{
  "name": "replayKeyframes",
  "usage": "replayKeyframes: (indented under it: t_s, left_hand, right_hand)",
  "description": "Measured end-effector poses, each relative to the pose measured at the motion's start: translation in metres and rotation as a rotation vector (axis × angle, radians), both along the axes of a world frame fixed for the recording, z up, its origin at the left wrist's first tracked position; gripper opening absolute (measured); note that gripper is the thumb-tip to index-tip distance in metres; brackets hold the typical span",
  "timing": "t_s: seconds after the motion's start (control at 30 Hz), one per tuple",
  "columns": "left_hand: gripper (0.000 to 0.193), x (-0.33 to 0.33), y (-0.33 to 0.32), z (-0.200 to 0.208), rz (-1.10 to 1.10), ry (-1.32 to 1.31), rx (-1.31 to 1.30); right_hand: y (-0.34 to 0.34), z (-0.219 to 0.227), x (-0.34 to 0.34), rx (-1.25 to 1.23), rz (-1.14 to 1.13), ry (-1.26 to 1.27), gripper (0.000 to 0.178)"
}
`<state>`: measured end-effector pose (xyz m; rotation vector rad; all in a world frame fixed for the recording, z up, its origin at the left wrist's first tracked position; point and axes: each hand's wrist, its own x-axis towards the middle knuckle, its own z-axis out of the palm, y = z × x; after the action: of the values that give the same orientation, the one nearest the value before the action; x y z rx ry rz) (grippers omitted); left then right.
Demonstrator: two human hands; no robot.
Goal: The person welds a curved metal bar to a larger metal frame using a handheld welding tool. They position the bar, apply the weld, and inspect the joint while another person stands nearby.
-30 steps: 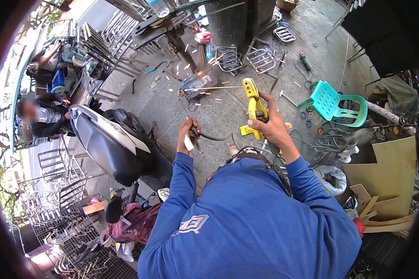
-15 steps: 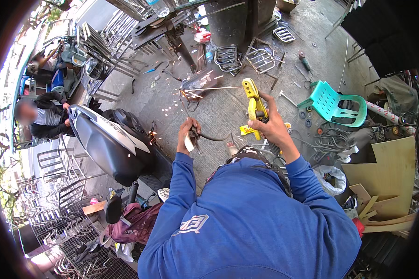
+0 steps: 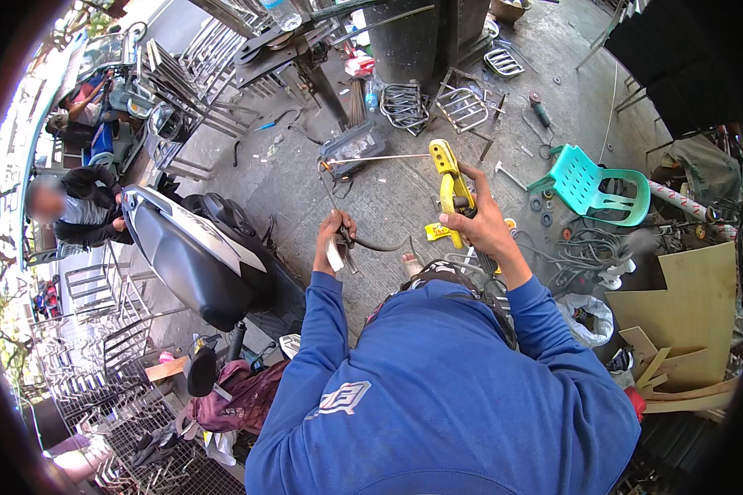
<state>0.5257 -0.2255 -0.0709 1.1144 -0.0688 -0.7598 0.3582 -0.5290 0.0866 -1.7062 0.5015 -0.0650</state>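
The yellow welding electrode holder (image 3: 452,191) is carrying a thin rod (image 3: 371,159) pointing left, gripped in the right hand (image 3: 479,224). The left hand (image 3: 335,239) is closing around a black cable (image 3: 380,244) just beside it. Beyond, wire racks (image 3: 461,107) are lying on the concrete floor (image 3: 404,198) near a turquoise plastic chair (image 3: 590,186).

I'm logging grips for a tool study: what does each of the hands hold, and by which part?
The right hand grips the yellow electrode holder around its handle. The left hand is closed on a dark cable and a small pale piece I can't identify.
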Motion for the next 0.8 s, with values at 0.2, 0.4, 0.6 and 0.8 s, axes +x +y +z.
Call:
replayKeyframes:
  t_s: [0.2, 0.4, 0.6, 0.8]
  left_hand:
    - [0.049, -0.001, -0.004, -0.002, 0.005, 0.024, -0.022]
    - [0.048, 0.001, -0.006, -0.005, 0.003, -0.005, -0.018]
    - [0.016, 0.005, 0.0, -0.037, -0.019, -0.109, -0.189]
    - [0.043, 0.003, -0.015, -0.039, -0.029, -0.037, 0.167]
  right_hand:
    - [0.004, 0.0, 0.001, -0.01, -0.001, -0.018, 0.104]
    - [0.0, 0.001, -0.002, 0.034, 0.015, 0.007, 0.105]
    - [0.008, -0.012, -0.008, -0.293, 0.062, -0.237, 0.111]
    - [-0.015, -0.017, 0.003, 0.804, -0.238, 0.202, 0.078]
